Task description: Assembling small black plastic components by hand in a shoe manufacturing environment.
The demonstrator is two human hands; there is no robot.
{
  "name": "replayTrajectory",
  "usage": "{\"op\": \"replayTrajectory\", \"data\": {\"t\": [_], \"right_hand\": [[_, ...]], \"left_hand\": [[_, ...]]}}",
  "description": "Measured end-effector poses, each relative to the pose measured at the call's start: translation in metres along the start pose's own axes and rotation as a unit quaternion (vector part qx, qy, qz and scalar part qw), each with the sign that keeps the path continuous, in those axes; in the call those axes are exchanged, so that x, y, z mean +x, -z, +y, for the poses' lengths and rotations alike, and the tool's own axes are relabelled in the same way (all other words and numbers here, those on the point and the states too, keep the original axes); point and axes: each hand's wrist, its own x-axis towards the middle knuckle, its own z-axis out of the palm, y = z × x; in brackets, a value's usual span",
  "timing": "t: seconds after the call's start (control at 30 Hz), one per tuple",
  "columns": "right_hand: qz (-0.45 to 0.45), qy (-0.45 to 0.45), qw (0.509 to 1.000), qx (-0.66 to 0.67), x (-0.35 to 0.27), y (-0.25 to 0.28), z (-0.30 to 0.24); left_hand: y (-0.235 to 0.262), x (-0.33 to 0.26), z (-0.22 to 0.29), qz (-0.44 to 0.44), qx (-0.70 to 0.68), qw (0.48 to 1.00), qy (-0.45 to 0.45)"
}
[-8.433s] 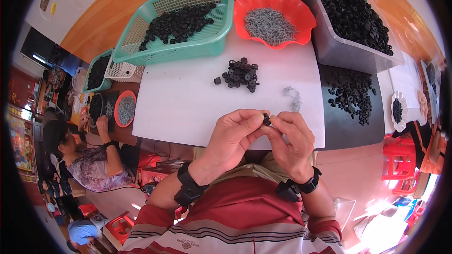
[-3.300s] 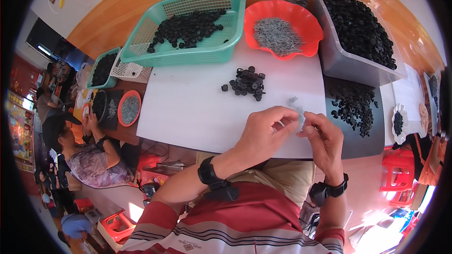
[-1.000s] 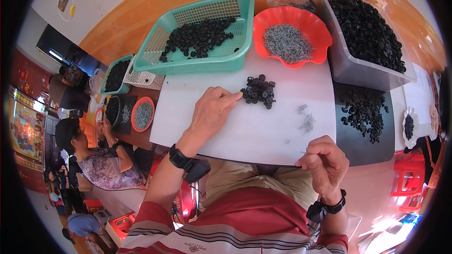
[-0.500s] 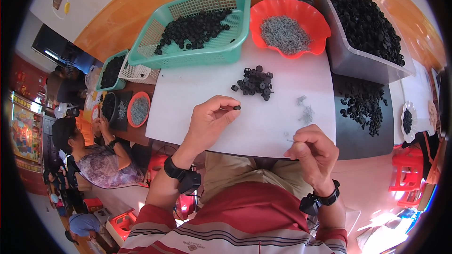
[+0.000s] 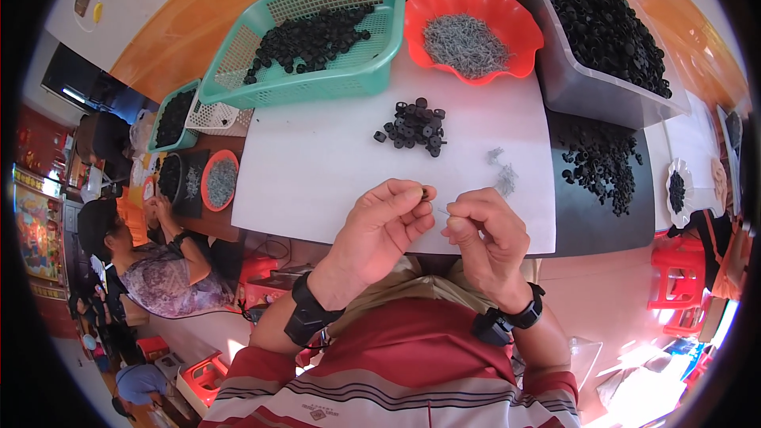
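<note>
Over the front of the white work sheet [image 5: 293,182], both my hands are close together. Between thumb and forefinger, my left hand [image 5: 369,230] pinches a small round black plastic part [image 5: 427,193]. My right hand [image 5: 490,239] is closed on a thin silvery metal pin [image 5: 442,210], whose tip points toward that part; a small gap shows between them. Beyond my left hand lies a loose heap of black plastic parts [image 5: 412,127]. A few scattered metal pins [image 5: 505,180] lie just beyond my right hand.
At the back stand a green basket [image 5: 317,89] of black parts, a red bowl [image 5: 527,41] of pins and a grey bin [image 5: 583,99] of black pieces. More black rings [image 5: 606,166] lie on a dark mat at right. A co-worker [image 5: 162,269] sits at left.
My hands have come together: the left moved right with the black part, the right moved left and up with the pin. The view has shifted slightly, so the table contents appear higher and further left.
</note>
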Motion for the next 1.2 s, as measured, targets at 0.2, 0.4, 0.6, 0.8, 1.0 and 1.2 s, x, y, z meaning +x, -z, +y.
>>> {"op": "replayTrajectory", "data": {"t": [0.2, 0.4, 0.6, 0.8, 1.0, 1.2], "right_hand": [[0.015, 0.07, 0.995, -0.064, 0.004, -0.003, -0.001], [0.023, 0.112, 0.986, -0.124, 0.005, -0.002, 0.001], [0.045, 0.148, 0.969, -0.194, 0.002, -0.003, 0.004], [0.044, 0.158, 0.965, -0.203, 0.002, -0.007, 0.003], [0.026, 0.033, 0.993, -0.114, -0.001, -0.003, 0.0], [0.03, -0.037, 0.998, -0.041, -0.001, 0.001, -0.002]], "left_hand": [[-0.004, -0.002, -0.013, -0.051, -0.046, 0.998, 0.007], [-0.012, -0.004, -0.017, -0.038, -0.026, 0.999, 0.013], [-0.009, -0.006, -0.021, -0.031, -0.035, 0.999, 0.01], [-0.013, -0.008, -0.024, -0.027, -0.019, 0.999, 0.006], [-0.007, -0.005, -0.02, -0.036, -0.015, 0.999, 0.024], [-0.006, -0.003, -0.015, -0.082, -0.016, 0.996, 0.034]]}}
